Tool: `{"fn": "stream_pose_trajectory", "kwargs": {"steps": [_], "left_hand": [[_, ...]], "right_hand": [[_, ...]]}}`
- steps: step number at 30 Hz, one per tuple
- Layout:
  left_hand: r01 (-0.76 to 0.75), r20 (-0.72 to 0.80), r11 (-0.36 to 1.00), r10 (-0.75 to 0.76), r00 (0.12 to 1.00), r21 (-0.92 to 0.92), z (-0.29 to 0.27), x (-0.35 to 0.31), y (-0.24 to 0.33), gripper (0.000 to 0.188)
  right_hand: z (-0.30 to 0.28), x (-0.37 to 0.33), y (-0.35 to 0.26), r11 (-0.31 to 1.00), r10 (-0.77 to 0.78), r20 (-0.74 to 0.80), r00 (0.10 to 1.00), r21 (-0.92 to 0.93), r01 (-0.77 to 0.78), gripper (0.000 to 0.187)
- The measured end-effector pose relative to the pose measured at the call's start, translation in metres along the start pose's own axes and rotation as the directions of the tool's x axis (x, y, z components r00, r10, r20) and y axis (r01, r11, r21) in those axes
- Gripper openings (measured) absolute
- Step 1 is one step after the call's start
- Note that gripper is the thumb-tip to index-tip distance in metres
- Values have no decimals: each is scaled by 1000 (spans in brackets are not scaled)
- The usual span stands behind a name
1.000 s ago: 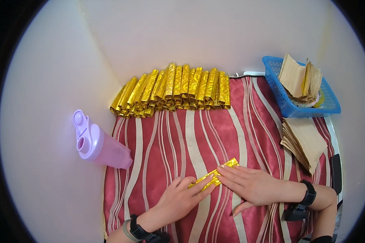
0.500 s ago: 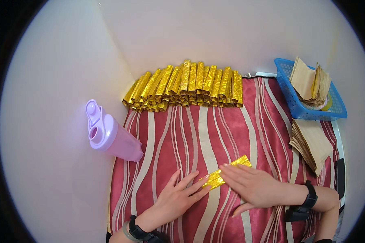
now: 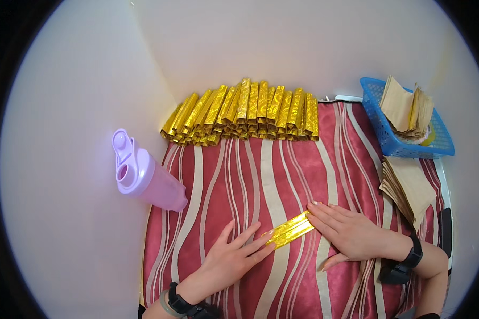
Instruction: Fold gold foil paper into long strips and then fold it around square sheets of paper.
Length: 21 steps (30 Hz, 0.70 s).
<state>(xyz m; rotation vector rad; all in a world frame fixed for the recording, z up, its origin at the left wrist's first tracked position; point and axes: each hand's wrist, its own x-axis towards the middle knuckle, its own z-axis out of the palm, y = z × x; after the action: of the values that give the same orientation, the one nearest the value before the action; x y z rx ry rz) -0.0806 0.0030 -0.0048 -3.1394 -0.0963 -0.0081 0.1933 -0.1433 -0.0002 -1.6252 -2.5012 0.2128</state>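
Note:
A narrow strip of gold foil paper (image 3: 291, 230), creased lengthwise, lies slantwise on the striped cloth. My left hand (image 3: 230, 260) is open, its fingers spread, with fingertips resting on the strip's lower left end. Across the upper right end lies my right hand (image 3: 351, 234), flat and open, fingers together and thumb apart, covering that end. Beyond both hands, many gold foil paper tubes (image 3: 245, 109) are stacked in a row at the far edge of the cloth.
To the left a purple shaker bottle (image 3: 157, 183) stands near the wall. A blue plastic basket (image 3: 410, 149) at the far right holds brown paper sheets (image 3: 396, 103). Nearer, a stack of brown paper (image 3: 412, 186) lies on the red striped cloth (image 3: 223, 186).
My right hand has slid right along the gold strip, from its middle to its upper right end, uncovering the middle. My left hand has stayed in place.

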Motion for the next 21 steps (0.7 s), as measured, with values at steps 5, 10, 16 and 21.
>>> {"fn": "stream_pose_trajectory", "kwargs": {"steps": [5, 10, 16, 21], "left_hand": [[-78, -114, 997, 81, 990, 28, 2, -3, 4, 40], [-136, -160, 987, 148, 976, 81, -6, 11, 9, 37], [-87, -161, 994, 75, 984, -67, -8, 35, 7, 37], [-84, -191, 986, 55, 980, -146, -4, 37, 8, 37]], "right_hand": [[6, -3, 1, 1000, -14, -45, 999, 26, 15, 99], [8, -4, 0, 999, -26, -57, 998, 28, 28, 94], [8, -3, 0, 1000, -24, -57, 998, 10, 25, 91], [8, -2, -4, 1000, 19, -43, 999, -18, -20, 98]]}}
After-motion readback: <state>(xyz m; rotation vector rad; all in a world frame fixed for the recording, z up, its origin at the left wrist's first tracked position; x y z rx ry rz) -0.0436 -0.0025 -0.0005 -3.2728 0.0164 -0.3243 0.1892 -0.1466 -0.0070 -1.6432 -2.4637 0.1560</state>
